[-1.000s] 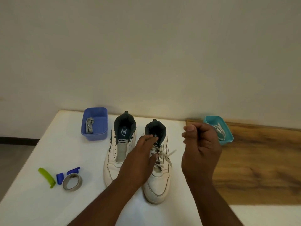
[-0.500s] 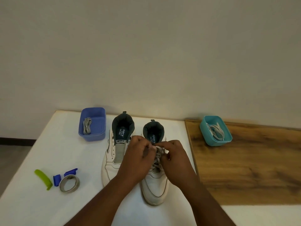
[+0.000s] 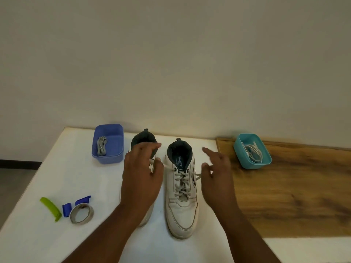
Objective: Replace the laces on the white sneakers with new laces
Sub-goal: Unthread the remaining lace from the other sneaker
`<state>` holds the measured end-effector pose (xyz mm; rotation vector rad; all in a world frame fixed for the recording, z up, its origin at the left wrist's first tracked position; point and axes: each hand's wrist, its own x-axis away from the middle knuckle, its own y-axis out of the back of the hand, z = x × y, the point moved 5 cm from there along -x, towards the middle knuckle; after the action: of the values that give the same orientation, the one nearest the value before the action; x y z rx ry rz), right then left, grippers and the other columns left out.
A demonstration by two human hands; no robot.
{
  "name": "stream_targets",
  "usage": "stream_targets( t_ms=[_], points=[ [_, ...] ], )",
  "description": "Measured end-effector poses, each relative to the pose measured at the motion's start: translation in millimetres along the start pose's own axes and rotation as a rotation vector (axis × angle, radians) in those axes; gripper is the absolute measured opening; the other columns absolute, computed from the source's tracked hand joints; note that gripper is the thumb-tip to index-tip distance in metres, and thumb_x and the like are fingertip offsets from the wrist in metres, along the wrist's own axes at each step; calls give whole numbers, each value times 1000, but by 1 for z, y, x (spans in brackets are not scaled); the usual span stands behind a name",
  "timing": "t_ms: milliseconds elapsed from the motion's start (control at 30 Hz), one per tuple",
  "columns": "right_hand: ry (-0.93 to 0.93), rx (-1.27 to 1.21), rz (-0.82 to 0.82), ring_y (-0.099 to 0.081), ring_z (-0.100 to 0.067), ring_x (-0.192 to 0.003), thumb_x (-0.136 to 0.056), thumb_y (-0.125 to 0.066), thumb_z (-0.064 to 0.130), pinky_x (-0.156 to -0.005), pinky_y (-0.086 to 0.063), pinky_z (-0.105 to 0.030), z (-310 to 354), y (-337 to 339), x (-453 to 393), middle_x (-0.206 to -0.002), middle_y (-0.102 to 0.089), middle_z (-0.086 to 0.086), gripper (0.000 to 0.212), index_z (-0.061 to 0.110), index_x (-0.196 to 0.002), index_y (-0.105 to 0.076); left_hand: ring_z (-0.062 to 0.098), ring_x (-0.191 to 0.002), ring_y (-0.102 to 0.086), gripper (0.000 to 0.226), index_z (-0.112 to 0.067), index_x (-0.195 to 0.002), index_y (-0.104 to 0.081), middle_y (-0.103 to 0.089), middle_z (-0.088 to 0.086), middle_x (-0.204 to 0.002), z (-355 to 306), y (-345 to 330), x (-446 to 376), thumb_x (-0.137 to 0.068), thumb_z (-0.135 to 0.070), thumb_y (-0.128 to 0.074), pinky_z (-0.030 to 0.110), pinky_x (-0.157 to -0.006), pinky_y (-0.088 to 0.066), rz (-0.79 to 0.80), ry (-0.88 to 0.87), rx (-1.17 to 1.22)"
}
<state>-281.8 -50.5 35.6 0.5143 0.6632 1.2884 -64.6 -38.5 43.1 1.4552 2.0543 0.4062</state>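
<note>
Surface: white table top (image 3: 57,168); wooden board (image 3: 284,196) lies on its right part, beyond the right hand.
Room: plain pale wall (image 3: 171,54) behind the table; dark skirting strip low on the left.
Laced sneaker (image 3: 181,196): white, between the two hands, toe toward the person, lace (image 3: 182,184) crossed through the eyelets.
Left hand (image 3: 141,177): pinches the lace's left end beside the collar; covers most of the second sneaker (image 3: 143,138).
Right hand (image 3: 216,171): thumb and fingers pinch the lace's right end, forefinger pointing outward.
Blue tub (image 3: 108,158): past the left hand, holds a grey lace bundle (image 3: 102,146).
Teal tub (image 3: 252,162): on the board, right of the right hand, holds white laces (image 3: 253,151).
Left of the left hand: green clip (image 3: 50,208), blue pieces (image 3: 66,209), tape ring (image 3: 81,213).
</note>
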Motion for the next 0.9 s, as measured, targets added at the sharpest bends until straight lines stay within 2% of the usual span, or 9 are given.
stream_targets(
  t_ms=[67, 133, 267, 400, 500, 600, 667, 767, 900],
  points=[
    [76, 157, 247, -44, -13, -135, -102, -49, 11, -105, -49, -27, 8, -20, 7, -157, -26, 3, 58, 42, -150, -43, 25, -142, -31, 56, -41, -138, -51, -34, -4, -155, -1, -15, 5, -88, -17, -62, 49, -111, -35, 94, -82, -240],
    [70, 282, 362, -26, -25, -149, -102, -48, 14, -118, -38, -41, 9, -30, 12, -165, -16, -3, 56, 40, -151, -43, 31, -149, -18, 53, -46, -138, -51, -25, 3, -162, -4, -31, 11, -89, -26, -59, 55, -115, -22, 199, -127, -367],
    [36, 319, 313, -33, -24, -143, -99, -54, 22, -116, -39, -40, 9, -26, 10, -161, -30, -2, 43, 36, -140, -51, 31, -150, -20, 42, -47, -129, -58, -33, 3, -160, 3, -49, 21, -95, -58, -36, 58, -119, -13, 269, -169, -532],
    [58, 437, 231, -47, -21, -129, -97, -57, 28, -105, -44, -38, 5, -22, 8, -147, -47, -1, 32, 36, -128, -56, 29, -151, -16, 50, -48, -119, -56, -41, -2, -154, 5, -42, 15, -84, -80, -39, 60, -119, -4, 236, -152, -609],
    [42, 456, 169, -50, -19, -124, -98, -47, 32, -100, -45, -37, 2, -14, 7, -138, -53, 0, 25, 39, -118, -60, 28, -152, -15, 45, -48, -107, -58, -44, -5, -149, 7, -33, 10, -80, -81, -45, 60, -118, -2, 210, -142, -604],
    [6, 492, 163, -53, -16, -121, -92, -17, 53, -98, -47, -38, 4, -14, 8, -132, -59, 3, 55, 37, -113, -66, 28, -151, -19, 41, -47, -103, -58, -47, -5, -146, 11, -33, 9, -79, -79, -49, 60, -118, 0, 239, -149, -605],
    [-25, 510, 150, -54, -15, -119, -92, -11, 63, -98, -46, -38, 9, -13, 10, -130, -61, 4, 67, 35, -108, -69, 28, -150, -22, 40, -47, -102, -58, -49, -4, -145, 11, -34, 9, -78, -78, -50, 60, -118, -1, 243, -155, -597],
    [-56, 574, 190, -49, -17, -125, -95, -24, 76, -104, -38, -41, 18, -12, 13, -133, -57, 6, 61, 35, -100, -70, 28, -150, -22, 39, -45, -104, -57, -48, -5, -144, 9, -33, 9, -80, -74, -48, 60, -118, -5, 247, -162, -567],
    [11, 428, 264, -17, -24, -151, -100, -45, 61, -121, -14, -49, 22, -24, 18, -159, -35, 2, 34, 42, -117, -67, 24, -152, -14, 41, -47, -119, -52, -40, -6, -153, 9, -38, 13, -86, -69, -38, 59, -120, -2, 293, -177, -493]
  ],
)
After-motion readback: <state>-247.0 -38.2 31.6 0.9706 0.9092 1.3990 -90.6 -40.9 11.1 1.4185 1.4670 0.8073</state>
